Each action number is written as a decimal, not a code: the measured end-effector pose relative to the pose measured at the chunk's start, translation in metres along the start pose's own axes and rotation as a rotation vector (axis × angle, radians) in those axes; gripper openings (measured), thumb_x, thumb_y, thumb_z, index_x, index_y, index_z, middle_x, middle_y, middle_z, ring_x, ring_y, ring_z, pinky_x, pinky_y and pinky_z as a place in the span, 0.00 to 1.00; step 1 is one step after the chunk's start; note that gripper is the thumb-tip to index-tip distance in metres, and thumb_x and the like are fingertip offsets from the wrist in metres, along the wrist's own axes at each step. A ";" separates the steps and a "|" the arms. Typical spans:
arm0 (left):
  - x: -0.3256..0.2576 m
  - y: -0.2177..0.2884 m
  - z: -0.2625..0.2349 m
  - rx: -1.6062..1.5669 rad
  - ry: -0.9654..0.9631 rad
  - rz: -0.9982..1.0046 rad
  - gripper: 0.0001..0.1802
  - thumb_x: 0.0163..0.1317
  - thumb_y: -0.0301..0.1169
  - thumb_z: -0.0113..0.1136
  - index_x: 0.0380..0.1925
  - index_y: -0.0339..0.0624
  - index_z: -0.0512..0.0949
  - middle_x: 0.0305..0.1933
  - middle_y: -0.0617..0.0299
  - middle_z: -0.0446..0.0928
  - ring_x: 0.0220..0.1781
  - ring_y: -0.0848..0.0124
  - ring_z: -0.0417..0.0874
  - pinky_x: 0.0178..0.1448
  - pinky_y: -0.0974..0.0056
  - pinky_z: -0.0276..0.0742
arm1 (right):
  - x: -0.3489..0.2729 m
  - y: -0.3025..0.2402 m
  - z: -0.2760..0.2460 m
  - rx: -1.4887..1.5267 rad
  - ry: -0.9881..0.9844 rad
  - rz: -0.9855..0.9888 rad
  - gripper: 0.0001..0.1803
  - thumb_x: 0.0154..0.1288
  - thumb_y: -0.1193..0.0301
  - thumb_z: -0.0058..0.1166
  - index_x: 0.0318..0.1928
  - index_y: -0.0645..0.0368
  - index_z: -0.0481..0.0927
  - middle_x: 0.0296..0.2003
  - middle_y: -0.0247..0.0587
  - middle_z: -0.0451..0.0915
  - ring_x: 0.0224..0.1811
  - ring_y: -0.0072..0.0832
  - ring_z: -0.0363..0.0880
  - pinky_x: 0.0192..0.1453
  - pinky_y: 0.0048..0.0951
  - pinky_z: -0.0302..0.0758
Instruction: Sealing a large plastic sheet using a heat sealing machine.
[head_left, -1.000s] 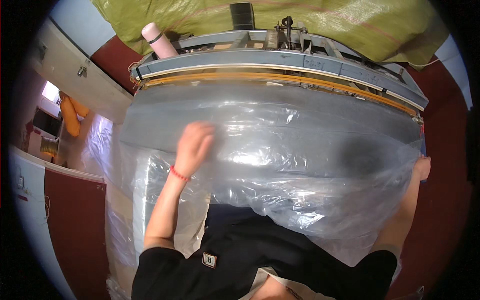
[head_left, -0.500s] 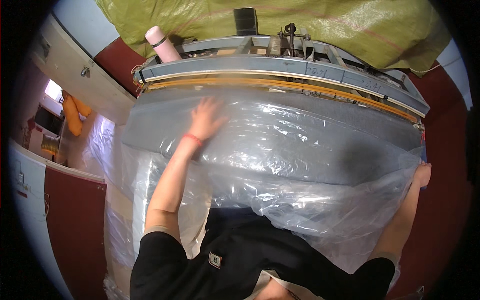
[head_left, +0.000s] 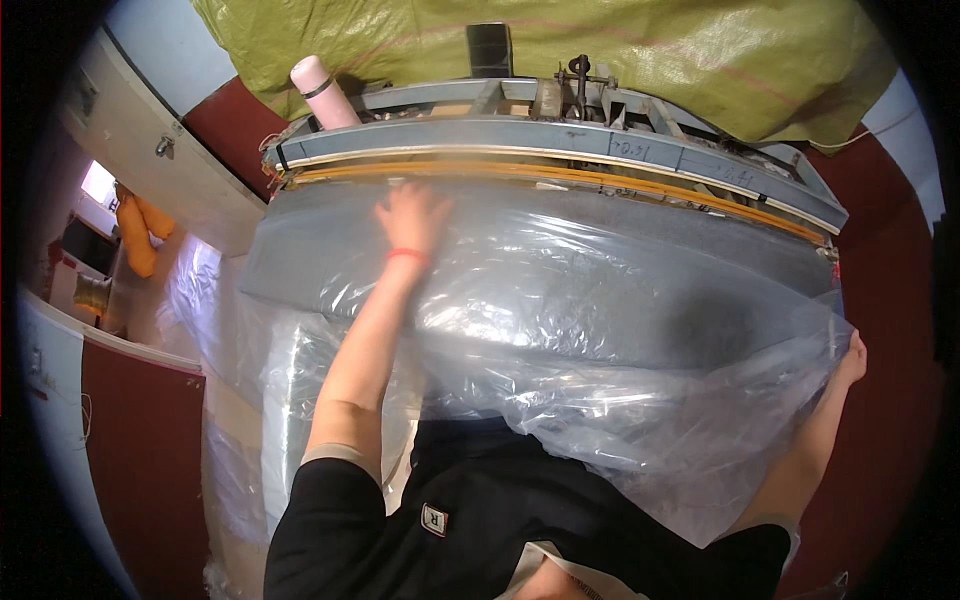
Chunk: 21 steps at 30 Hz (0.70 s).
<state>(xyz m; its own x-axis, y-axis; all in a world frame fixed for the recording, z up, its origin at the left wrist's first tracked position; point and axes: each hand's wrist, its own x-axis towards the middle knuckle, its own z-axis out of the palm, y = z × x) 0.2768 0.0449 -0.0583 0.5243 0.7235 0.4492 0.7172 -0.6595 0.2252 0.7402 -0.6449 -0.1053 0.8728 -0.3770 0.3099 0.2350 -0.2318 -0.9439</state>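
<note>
A wide sheet of clear plastic film (head_left: 560, 300) lies over a dark grey work surface (head_left: 320, 240) and hangs over its near edge toward my body. My left hand (head_left: 412, 215), a red band round the wrist, rests flat on the film near the far left part, with fingers spread and somewhat blurred. At the right end, my right hand (head_left: 852, 358) pinches the film's edge, which stretches taut from it. Beyond the film runs a long grey metal bar (head_left: 480, 135) with orange strips (head_left: 500, 168) along its near side.
A pink bottle (head_left: 325, 95) and a dark phone-like slab (head_left: 489, 50) stand behind the bar, near a metal clamp (head_left: 580, 85). Yellow-green woven sheeting (head_left: 640, 50) covers the back. At left are a door (head_left: 165, 150) and a dark red panel (head_left: 140, 450).
My left hand has slid slightly right and away from me across the film. My right hand has shifted a little to the right, still gripping the film's edge.
</note>
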 end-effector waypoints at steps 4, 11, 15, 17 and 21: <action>0.001 -0.005 0.001 -0.102 0.170 -0.028 0.12 0.42 0.40 0.64 0.23 0.47 0.77 0.37 0.62 0.72 0.48 0.62 0.68 0.50 0.51 0.59 | -0.001 -0.017 -0.024 0.008 -0.012 -0.055 0.17 0.50 0.59 0.61 0.30 0.61 0.78 0.28 0.32 0.76 0.31 0.19 0.71 0.39 0.22 0.69; 0.019 -0.030 0.021 -0.453 0.197 0.003 0.08 0.55 0.33 0.50 0.26 0.40 0.71 0.25 0.52 0.73 0.25 0.55 0.73 0.39 0.59 0.68 | 0.020 -0.062 0.020 -0.035 0.114 -0.107 0.15 0.56 0.62 0.51 0.31 0.63 0.80 0.27 0.35 0.79 0.28 0.22 0.73 0.35 0.23 0.70; 0.040 -0.097 0.023 0.004 0.394 0.105 0.12 0.51 0.27 0.42 0.13 0.34 0.67 0.15 0.53 0.66 0.21 0.69 0.69 0.28 0.59 0.65 | -0.070 -0.132 0.130 -0.727 0.013 -0.456 0.13 0.55 0.63 0.46 0.27 0.57 0.80 0.24 0.48 0.77 0.28 0.37 0.76 0.34 0.35 0.69; 0.058 -0.093 0.039 -0.708 0.352 -0.462 0.14 0.54 0.33 0.45 0.15 0.37 0.69 0.16 0.60 0.67 0.21 0.71 0.67 0.28 0.63 0.65 | -0.047 -0.052 0.151 -0.450 0.073 -0.555 0.13 0.56 0.63 0.47 0.31 0.60 0.75 0.32 0.48 0.76 0.40 0.38 0.73 0.42 0.35 0.68; 0.078 -0.164 0.055 -0.627 0.393 -0.365 0.11 0.55 0.35 0.52 0.20 0.39 0.69 0.18 0.66 0.67 0.22 0.77 0.66 0.29 0.70 0.66 | -0.065 -0.051 0.217 0.040 -0.177 -0.304 0.11 0.57 0.64 0.52 0.28 0.60 0.72 0.19 0.30 0.69 0.21 0.18 0.66 0.27 0.20 0.65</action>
<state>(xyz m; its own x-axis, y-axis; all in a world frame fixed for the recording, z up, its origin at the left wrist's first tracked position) 0.2255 0.2210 -0.1077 0.0261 0.8669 0.4979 0.3606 -0.4727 0.8041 0.7643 -0.4144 -0.1023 0.8203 -0.1340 0.5560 0.5087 -0.2732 -0.8164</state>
